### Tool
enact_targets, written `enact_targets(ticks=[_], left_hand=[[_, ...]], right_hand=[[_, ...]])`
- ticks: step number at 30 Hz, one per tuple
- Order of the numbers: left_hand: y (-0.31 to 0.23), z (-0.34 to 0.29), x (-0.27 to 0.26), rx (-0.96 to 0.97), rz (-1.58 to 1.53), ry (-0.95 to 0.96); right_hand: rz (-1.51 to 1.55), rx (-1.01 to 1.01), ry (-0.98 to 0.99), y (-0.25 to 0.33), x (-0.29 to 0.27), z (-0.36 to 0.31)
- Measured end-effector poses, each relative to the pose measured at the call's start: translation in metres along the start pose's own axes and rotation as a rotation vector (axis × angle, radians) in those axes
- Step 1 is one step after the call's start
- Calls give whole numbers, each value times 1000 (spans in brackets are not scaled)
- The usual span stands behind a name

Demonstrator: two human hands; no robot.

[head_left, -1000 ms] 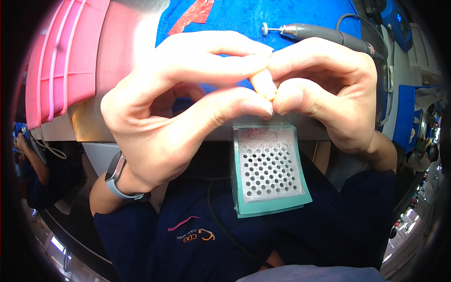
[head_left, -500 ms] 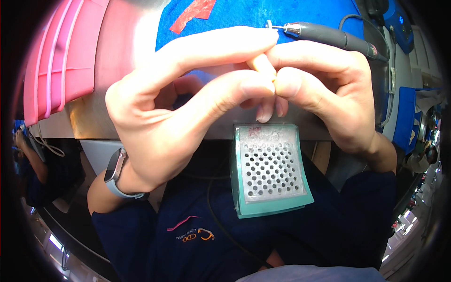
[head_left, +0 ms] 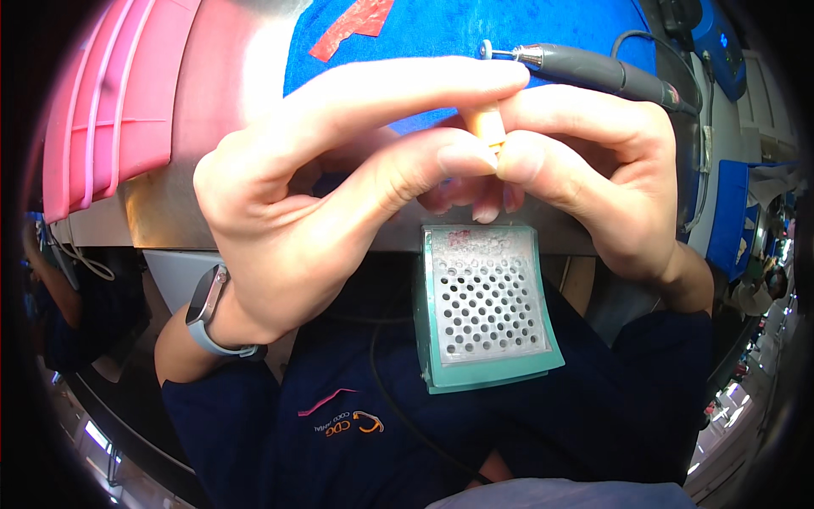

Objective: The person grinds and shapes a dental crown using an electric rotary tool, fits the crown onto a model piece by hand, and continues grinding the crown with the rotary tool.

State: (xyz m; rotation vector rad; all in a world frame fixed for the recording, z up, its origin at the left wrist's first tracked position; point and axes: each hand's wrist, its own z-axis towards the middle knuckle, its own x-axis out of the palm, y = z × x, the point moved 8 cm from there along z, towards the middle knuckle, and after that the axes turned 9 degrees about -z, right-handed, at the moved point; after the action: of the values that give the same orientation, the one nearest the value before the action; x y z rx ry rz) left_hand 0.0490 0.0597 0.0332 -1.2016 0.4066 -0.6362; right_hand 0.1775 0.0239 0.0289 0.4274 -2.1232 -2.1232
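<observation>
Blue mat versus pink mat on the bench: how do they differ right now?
The blue mat lies at the top centre behind the hands; the pink mat sits at the left edge. The blue mat carries a rotary handpiece and a strip of red tape; the pink mat carries nothing visible. The pink mat shows raised ridges; the blue one looks flat and finely textured. Both rest on the metal bench.

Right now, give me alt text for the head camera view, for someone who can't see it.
Two bare hands, left hand and right hand, pinch a small tan piece together above a green perforated tray. A rotary handpiece lies behind on a blue mat.
</observation>
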Motion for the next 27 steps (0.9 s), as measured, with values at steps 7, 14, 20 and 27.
enact_targets(ticks=[7,14,20,27], left_hand=[[3,-6,-7,3,-68,-103],[2,-3,-2,-29,-57,-28],[10,-5,-6,-110,-168,-119],[9,-5,-6,-85,-131,-77]], right_hand=[[-178,-121,-70,10,-11,0],[-210,-170,-108,1,-18,-1],[-119,-130,-162,4,-15,-2],[-209,-147,-26,5,-16,3]])
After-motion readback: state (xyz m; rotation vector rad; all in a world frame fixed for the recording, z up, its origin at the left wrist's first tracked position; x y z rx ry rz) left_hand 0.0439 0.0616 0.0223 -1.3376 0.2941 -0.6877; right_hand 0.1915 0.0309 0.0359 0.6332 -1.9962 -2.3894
